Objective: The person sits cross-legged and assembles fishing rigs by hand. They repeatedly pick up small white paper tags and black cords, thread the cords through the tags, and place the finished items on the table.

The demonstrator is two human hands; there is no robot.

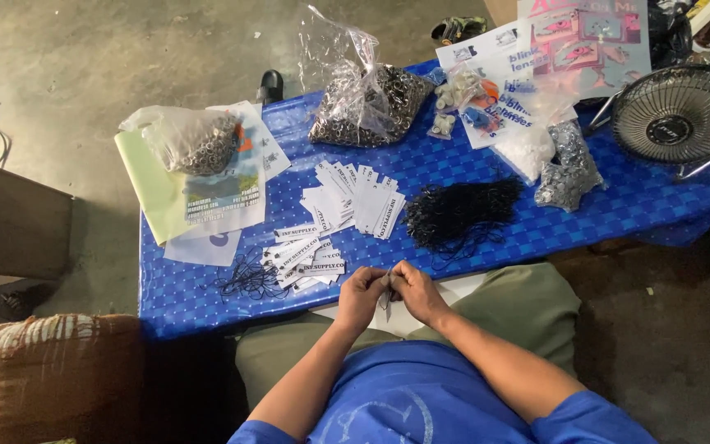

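Blue checkered table (618, 205), white tags (355, 201), black strings (462, 215), bagged metal rings (367, 103), small fan (680, 119)

- Both forearms are bare and reach forward from blue short sleeves, converging in front of the body.
- The left hand (361, 293) is curled, knuckles up, fingertips pinched toward the right.
- The right hand (417, 289) mirrors it, fingers bent, thumb tucked in.
- The two hands touch at the fingertips, each grip closed tight.
- Wrists sit level, elbows spread apart.
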